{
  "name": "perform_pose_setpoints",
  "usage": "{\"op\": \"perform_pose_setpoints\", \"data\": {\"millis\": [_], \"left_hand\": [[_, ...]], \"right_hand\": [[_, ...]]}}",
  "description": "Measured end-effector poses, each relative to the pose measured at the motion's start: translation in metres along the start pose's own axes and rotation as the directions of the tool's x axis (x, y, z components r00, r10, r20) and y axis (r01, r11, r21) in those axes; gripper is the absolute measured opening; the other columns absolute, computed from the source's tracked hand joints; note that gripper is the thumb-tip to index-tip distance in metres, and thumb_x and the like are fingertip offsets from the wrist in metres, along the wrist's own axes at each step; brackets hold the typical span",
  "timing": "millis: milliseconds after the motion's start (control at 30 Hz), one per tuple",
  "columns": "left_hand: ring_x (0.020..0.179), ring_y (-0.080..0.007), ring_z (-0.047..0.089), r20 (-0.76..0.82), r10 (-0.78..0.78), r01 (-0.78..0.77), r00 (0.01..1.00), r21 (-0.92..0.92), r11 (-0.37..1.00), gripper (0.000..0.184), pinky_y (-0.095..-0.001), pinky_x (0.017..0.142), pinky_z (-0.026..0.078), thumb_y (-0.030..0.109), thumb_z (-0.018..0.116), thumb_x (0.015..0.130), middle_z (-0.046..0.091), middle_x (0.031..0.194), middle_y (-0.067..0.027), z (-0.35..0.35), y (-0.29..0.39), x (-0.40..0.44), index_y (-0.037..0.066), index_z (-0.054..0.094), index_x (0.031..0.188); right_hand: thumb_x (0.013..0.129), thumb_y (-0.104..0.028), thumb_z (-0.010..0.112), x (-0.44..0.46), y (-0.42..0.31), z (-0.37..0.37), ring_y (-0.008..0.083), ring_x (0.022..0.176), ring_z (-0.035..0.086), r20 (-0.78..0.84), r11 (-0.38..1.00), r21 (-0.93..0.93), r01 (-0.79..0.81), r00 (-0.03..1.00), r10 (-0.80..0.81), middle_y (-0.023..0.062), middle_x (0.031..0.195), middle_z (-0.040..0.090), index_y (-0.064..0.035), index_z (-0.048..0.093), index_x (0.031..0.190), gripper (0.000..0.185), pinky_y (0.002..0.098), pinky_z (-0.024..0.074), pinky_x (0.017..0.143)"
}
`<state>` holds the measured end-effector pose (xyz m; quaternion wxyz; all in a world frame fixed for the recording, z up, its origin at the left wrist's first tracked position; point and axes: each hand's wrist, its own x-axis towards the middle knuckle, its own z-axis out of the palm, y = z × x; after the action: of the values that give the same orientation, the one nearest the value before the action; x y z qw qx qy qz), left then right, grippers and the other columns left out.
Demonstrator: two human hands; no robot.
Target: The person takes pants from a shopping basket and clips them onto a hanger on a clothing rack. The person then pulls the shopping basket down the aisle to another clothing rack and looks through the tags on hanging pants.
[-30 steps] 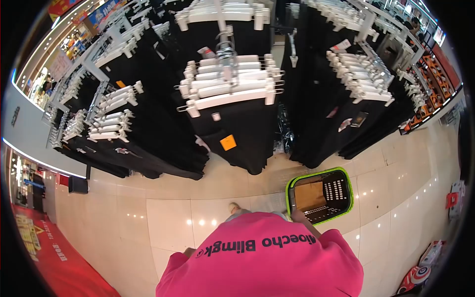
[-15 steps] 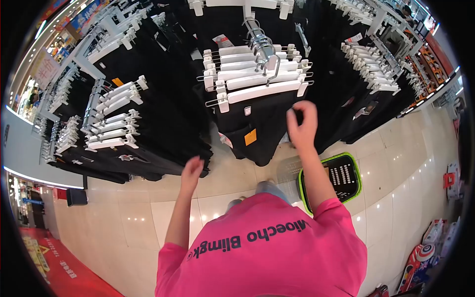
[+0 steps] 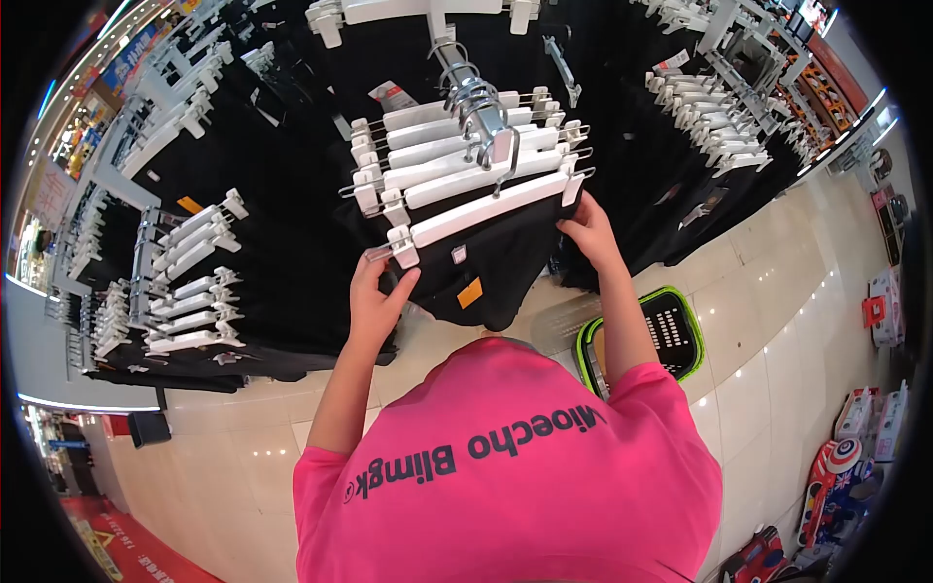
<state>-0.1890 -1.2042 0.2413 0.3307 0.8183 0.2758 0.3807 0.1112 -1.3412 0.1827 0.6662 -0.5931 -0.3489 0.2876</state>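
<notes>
The front white clip hanger (image 3: 491, 211) carries a black garment (image 3: 505, 255) with a small white label and an orange tag (image 3: 470, 293). My left hand (image 3: 377, 303) is at the hanger's left end, fingertips on the clip and thumb just below it. At the other end, my right hand (image 3: 593, 233) pinches the garment's upper edge beside the right clip, its fingers partly behind the cloth. The hanger's hook hangs on a metal rail arm (image 3: 476, 102), with several similar white hangers behind it.
Racks of black garments on white hangers stand left (image 3: 194, 311) and right (image 3: 709, 121). A black basket with a green rim (image 3: 696, 325) sits on the tiled floor at my right. Boxed goods (image 3: 831, 486) lie at the far right, a red mat (image 3: 136, 544) lower left.
Both hands have come up to the front hanger, the left onto its left clip and the right onto the garment's edge. The hanger now tilts, and the view has shifted.
</notes>
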Motion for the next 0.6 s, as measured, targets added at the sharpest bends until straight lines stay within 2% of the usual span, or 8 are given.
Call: {"op": "perform_pose_setpoints", "data": {"millis": [33, 100, 133, 200, 300, 367, 467, 600], "left_hand": [[0.08, -0.0234, 0.054, 0.005, 0.004, -0.004, 1.0, 0.001, 1.0, 0.025, -0.0292, 0.072, 0.043, 0.014, 0.069, 0.073, 0.056, 0.087, -0.0113, 0.003, -0.008, 0.0, -0.002, 0.058, 0.089], [0.076, -0.0202, 0.058, 0.108, -0.156, 0.166, 0.982, -0.087, 0.982, 0.025, -0.0284, 0.07, 0.045, 0.015, 0.069, 0.074, 0.06, 0.082, -0.0099, 0.007, -0.03, -0.006, -0.002, 0.059, 0.09], [0.074, -0.0148, 0.06, 0.149, -0.19, 0.223, 0.971, -0.253, 0.942, 0.026, -0.0268, 0.069, 0.046, 0.015, 0.069, 0.076, 0.064, 0.081, -0.0084, 0.009, -0.021, -0.004, -0.002, 0.06, 0.093], [0.076, -0.013, 0.06, 0.216, -0.214, 0.267, 0.953, -0.253, 0.93, 0.027, -0.0261, 0.07, 0.047, 0.015, 0.069, 0.076, 0.065, 0.084, -0.0083, 0.009, -0.021, -0.002, -0.003, 0.06, 0.095], [0.079, -0.0102, 0.059, 0.312, -0.243, 0.328, 0.919, -0.257, 0.909, 0.028, -0.0258, 0.072, 0.047, 0.014, 0.068, 0.078, 0.065, 0.087, -0.007, 0.006, -0.025, -0.001, -0.004, 0.06, 0.098], [0.079, -0.0093, 0.058, 0.368, -0.266, 0.382, 0.891, -0.294, 0.876, 0.026, -0.0259, 0.072, 0.047, 0.014, 0.067, 0.079, 0.065, 0.087, -0.0062, 0.007, -0.031, -0.004, -0.003, 0.061, 0.097], [0.079, -0.0087, 0.057, 0.37, -0.305, 0.421, 0.878, -0.292, 0.859, 0.026, -0.0256, 0.071, 0.047, 0.014, 0.066, 0.08, 0.065, 0.087, -0.0063, 0.011, -0.034, -0.009, -0.004, 0.061, 0.097], [0.08, -0.0091, 0.057, 0.262, -0.306, 0.374, 0.915, -0.273, 0.886, 0.025, -0.0253, 0.07, 0.047, 0.014, 0.066, 0.079, 0.065, 0.088, -0.0084, 0.019, -0.039, -0.014, -0.006, 0.06, 0.092]], "right_hand": [[0.068, 0.006, 0.057, 0.0, 0.001, -0.001, 0.0133, 0.086, 0.058, 0.052, 0.998, 0.058, -0.031, 0.998, 0.028, 0.0055, 0.096, 0.06, 0.0008, 0.049, 0.111, 0.044, 0.027, 0.0453, 0.078], [0.069, 0.006, 0.058, -0.002, 0.006, -0.008, 0.0127, 0.088, 0.057, 0.094, 0.993, 0.084, -0.077, 0.993, 0.069, 0.0048, 0.097, 0.06, 0.0001, 0.051, 0.111, 0.043, 0.0273, 0.0454, 0.079], [0.069, 0.006, 0.058, -0.004, 0.008, -0.011, 0.0126, 0.089, 0.057, 0.152, 0.987, 0.062, -0.15, 0.979, 0.14, 0.0048, 0.098, 0.06, -0.0002, 0.052, 0.11, 0.042, 0.0274, 0.0452, 0.079], [0.068, 0.005, 0.061, -0.005, 0.013, -0.019, 0.0133, 0.092, 0.056, 0.291, 0.954, -0.023, -0.3, 0.911, 0.293, 0.0051, 0.102, 0.06, -0.0014, 0.055, 0.109, 0.042, 0.0285, 0.0449, 0.081], [0.066, 0.005, 0.063, -0.018, 0.024, -0.01, 0.015, 0.095, 0.056, 0.332, 0.961, 0.014, -0.276, 0.908, 0.256, 0.0053, 0.103, 0.06, -0.002, 0.054, 0.111, 0.046, 0.0295, 0.0444, 0.083], [0.064, 0.003, 0.069, -0.024, 0.024, -0.002, 0.0161, 0.1, 0.055, 0.342, 0.937, 0.004, -0.35, 0.881, 0.328, 0.0059, 0.106, 0.059, -0.0013, 0.052, 0.115, 0.053, 0.0305, 0.0432, 0.088], [0.065, -0.002, 0.073, -0.037, 0.036, 0.006, 0.0158, 0.1, 0.054, 0.379, 0.943, -0.086, -0.32, 0.865, 0.328, 0.0063, 0.109, 0.059, -0.0022, 0.053, 0.116, 0.055, 0.03, 0.0426, 0.089], [0.069, -0.01, 0.074, -0.059, 0.08, 0.011, 0.0161, 0.1, 0.054, 0.278, 0.948, -0.142, -0.285, 0.908, 0.314, 0.0066, 0.108, 0.06, -0.0014, 0.054, 0.115, 0.051, 0.0297, 0.0426, 0.088]]}}
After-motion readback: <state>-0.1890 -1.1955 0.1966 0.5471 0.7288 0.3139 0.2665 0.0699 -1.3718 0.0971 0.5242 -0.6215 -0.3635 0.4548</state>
